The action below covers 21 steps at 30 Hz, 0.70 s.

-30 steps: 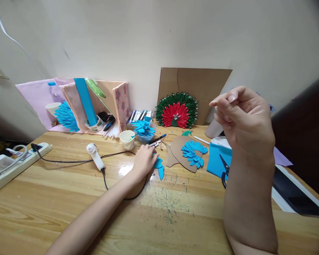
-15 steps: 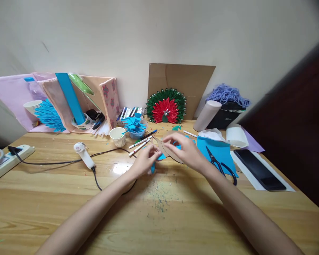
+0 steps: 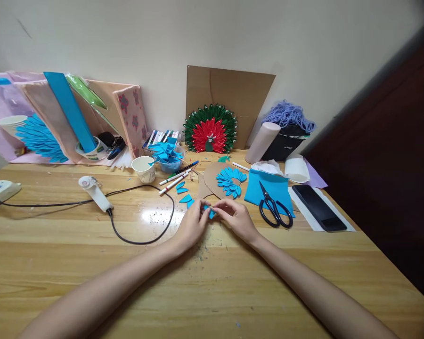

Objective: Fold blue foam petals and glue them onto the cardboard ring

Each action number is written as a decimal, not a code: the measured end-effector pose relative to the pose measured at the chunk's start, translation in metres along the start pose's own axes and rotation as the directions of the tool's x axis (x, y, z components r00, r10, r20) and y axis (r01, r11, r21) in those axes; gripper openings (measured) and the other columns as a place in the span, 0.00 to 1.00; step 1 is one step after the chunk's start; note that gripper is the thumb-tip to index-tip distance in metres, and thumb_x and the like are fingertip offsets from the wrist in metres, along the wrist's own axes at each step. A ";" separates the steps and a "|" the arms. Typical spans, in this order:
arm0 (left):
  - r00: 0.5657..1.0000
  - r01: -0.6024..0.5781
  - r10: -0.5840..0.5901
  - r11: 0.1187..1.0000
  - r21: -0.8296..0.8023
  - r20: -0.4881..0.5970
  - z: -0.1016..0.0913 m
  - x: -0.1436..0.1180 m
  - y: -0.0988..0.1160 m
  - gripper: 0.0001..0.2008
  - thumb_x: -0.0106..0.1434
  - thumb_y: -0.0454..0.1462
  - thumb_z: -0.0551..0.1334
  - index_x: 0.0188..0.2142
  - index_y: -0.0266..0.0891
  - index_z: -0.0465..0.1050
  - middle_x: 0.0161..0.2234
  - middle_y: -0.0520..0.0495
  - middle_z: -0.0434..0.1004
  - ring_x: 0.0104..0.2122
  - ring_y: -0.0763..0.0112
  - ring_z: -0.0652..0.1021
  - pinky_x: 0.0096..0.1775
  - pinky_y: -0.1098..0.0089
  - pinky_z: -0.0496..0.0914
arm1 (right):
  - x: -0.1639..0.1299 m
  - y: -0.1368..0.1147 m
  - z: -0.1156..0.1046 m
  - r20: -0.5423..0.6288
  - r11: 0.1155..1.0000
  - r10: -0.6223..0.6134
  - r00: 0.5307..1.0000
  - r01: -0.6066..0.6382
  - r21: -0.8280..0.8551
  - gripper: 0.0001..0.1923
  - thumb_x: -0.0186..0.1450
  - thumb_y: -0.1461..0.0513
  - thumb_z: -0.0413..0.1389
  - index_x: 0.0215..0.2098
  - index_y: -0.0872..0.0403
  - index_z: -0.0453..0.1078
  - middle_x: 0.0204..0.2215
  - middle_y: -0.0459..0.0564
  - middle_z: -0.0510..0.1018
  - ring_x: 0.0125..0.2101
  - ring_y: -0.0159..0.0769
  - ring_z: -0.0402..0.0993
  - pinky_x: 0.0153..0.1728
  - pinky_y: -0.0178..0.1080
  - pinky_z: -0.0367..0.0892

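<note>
A small blue craft-sheet piece [image 3: 210, 212] is between the fingertips of both hands, above the front of the cardboard. My left hand [image 3: 193, 221] pinches it from the left. From the right, the thumb and finger of my right hand [image 3: 237, 218] are closed on its other side. Just beyond lies a round brown cardboard disc [image 3: 212, 175], bearing a ring of blue petals [image 3: 229, 182]. Several loose blue petals [image 3: 184, 199] lie left of the disc. Right of my right hand, black-handled scissors [image 3: 273, 207] rest partly on a blue sheet [image 3: 259, 181].
A white glue gun [image 3: 96, 194] with a looping black cord lies at left. Behind stand a paper cup [image 3: 143, 170], a tub of blue pieces [image 3: 171, 160], markers [image 3: 175, 182] and a red-green petal peacock [image 3: 210, 129]. A black phone [image 3: 318, 207] lies at right.
My right hand has come down from over the disc to meet my left hand at the blue piece, uncovering the petal ring. The view has shifted, so the surroundings sit further left and higher.
</note>
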<state>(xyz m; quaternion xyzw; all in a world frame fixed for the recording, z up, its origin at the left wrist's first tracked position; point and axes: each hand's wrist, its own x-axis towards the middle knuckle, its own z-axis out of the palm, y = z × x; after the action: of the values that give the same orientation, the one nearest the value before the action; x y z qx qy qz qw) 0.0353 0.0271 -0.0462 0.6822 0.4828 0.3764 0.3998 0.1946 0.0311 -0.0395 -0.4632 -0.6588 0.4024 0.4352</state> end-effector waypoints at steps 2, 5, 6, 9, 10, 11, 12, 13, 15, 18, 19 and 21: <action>1.000 -0.017 0.017 0.999 0.046 -0.017 -0.001 -0.001 0.001 0.08 0.65 0.39 0.51 0.39 0.39 0.65 0.36 0.46 0.71 0.36 0.67 0.72 0.38 0.66 0.65 | -0.002 0.003 0.003 -0.017 1.000 -0.007 1.000 0.007 0.019 0.07 0.60 0.58 0.56 0.33 0.54 0.72 0.30 0.50 0.77 0.31 0.36 0.75 0.32 0.37 0.72; 1.000 -0.028 0.027 0.997 0.072 0.006 -0.003 0.000 0.002 0.09 0.64 0.40 0.52 0.38 0.38 0.67 0.33 0.47 0.71 0.34 0.67 0.71 0.36 0.68 0.64 | -0.003 0.007 0.004 -0.071 0.999 -0.042 0.997 0.043 0.010 0.06 0.60 0.59 0.56 0.34 0.53 0.71 0.31 0.49 0.77 0.31 0.35 0.75 0.33 0.37 0.72; 1.000 -0.027 0.026 0.996 0.080 0.012 -0.003 0.000 0.002 0.09 0.64 0.41 0.53 0.37 0.38 0.67 0.32 0.47 0.70 0.32 0.68 0.71 0.35 0.69 0.64 | -0.003 0.007 0.004 -0.094 0.998 -0.062 0.994 0.061 -0.009 0.06 0.60 0.59 0.56 0.34 0.53 0.71 0.31 0.49 0.76 0.31 0.35 0.75 0.34 0.37 0.72; 0.999 -0.036 0.035 0.993 0.114 0.011 -0.003 0.002 0.000 0.08 0.63 0.40 0.54 0.33 0.37 0.66 0.29 0.48 0.69 0.31 0.69 0.70 0.33 0.70 0.62 | -0.003 0.008 0.003 -0.111 0.993 -0.103 0.988 0.096 -0.066 0.06 0.61 0.60 0.56 0.35 0.53 0.71 0.32 0.49 0.76 0.33 0.34 0.75 0.36 0.37 0.72; 0.999 -0.034 0.034 0.993 0.117 0.003 -0.003 0.002 -0.001 0.08 0.63 0.40 0.54 0.32 0.37 0.66 0.29 0.49 0.69 0.30 0.69 0.69 0.32 0.70 0.62 | -0.002 0.009 0.003 -0.099 0.992 -0.108 0.989 0.101 -0.076 0.06 0.61 0.60 0.56 0.36 0.53 0.71 0.33 0.49 0.76 0.33 0.34 0.75 0.36 0.37 0.72; 1.000 -0.030 0.030 0.993 0.111 -0.003 -0.003 0.003 -0.001 0.08 0.63 0.40 0.54 0.32 0.37 0.66 0.28 0.49 0.69 0.30 0.69 0.69 0.32 0.70 0.62 | -0.002 0.009 0.003 -0.086 0.990 -0.115 0.990 0.107 -0.090 0.07 0.61 0.60 0.56 0.37 0.53 0.71 0.33 0.50 0.76 0.33 0.34 0.75 0.35 0.37 0.72; 1.000 -0.023 0.024 0.995 0.099 -0.007 -0.003 0.003 -0.001 0.09 0.63 0.40 0.53 0.32 0.37 0.66 0.28 0.49 0.69 0.29 0.70 0.69 0.32 0.70 0.62 | -0.002 0.009 0.002 -0.075 0.987 -0.127 0.989 0.119 -0.109 0.06 0.61 0.61 0.56 0.37 0.53 0.71 0.33 0.50 0.76 0.33 0.34 0.74 0.35 0.37 0.72; 1.000 -0.016 0.017 0.996 0.086 -0.009 -0.003 0.003 -0.001 0.09 0.63 0.40 0.53 0.33 0.37 0.66 0.29 0.48 0.69 0.29 0.70 0.69 0.32 0.70 0.62 | -0.002 0.008 0.002 -0.066 0.982 -0.145 0.987 0.135 -0.131 0.06 0.61 0.61 0.56 0.36 0.53 0.72 0.32 0.50 0.76 0.33 0.34 0.74 0.35 0.37 0.71; 1.000 -0.004 0.005 0.998 0.068 -0.009 -0.004 0.003 0.000 0.09 0.63 0.40 0.53 0.33 0.37 0.66 0.29 0.48 0.70 0.28 0.70 0.69 0.31 0.70 0.62 | -0.002 0.007 0.002 -0.055 0.970 -0.185 0.981 0.173 -0.169 0.05 0.61 0.62 0.55 0.35 0.53 0.72 0.31 0.50 0.75 0.32 0.34 0.73 0.34 0.37 0.71; 1.000 -0.004 0.003 0.998 0.064 0.013 -0.005 0.004 0.003 0.09 0.63 0.39 0.53 0.32 0.37 0.68 0.29 0.48 0.71 0.29 0.70 0.70 0.33 0.70 0.63 | -0.002 0.006 0.002 -0.047 0.958 -0.226 0.973 0.214 -0.193 0.04 0.61 0.63 0.55 0.33 0.53 0.72 0.29 0.49 0.75 0.31 0.34 0.72 0.32 0.36 0.70; 1.000 -0.006 0.004 0.998 0.059 0.025 -0.005 0.004 0.004 0.10 0.63 0.39 0.53 0.32 0.37 0.69 0.30 0.48 0.71 0.30 0.69 0.71 0.33 0.69 0.63 | -0.002 0.005 0.002 -0.045 0.955 -0.235 0.971 0.222 -0.199 0.04 0.61 0.63 0.55 0.33 0.53 0.72 0.29 0.49 0.75 0.31 0.34 0.72 0.32 0.36 0.70; 0.999 -0.003 0.002 0.999 0.040 0.046 -0.006 0.004 0.004 0.11 0.63 0.39 0.52 0.32 0.37 0.70 0.30 0.47 0.72 0.31 0.69 0.72 0.34 0.69 0.64 | -0.003 0.004 0.002 -0.036 0.948 -0.247 0.968 0.233 -0.216 0.04 0.61 0.64 0.54 0.33 0.53 0.71 0.29 0.49 0.75 0.30 0.33 0.72 0.31 0.36 0.70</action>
<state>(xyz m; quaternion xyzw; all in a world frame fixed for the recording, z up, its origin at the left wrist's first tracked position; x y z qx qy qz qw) 0.0324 0.0307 -0.0393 0.6990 0.4801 0.3516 0.3966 0.1941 0.0293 -0.0441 -0.4353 -0.7353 0.2600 0.4498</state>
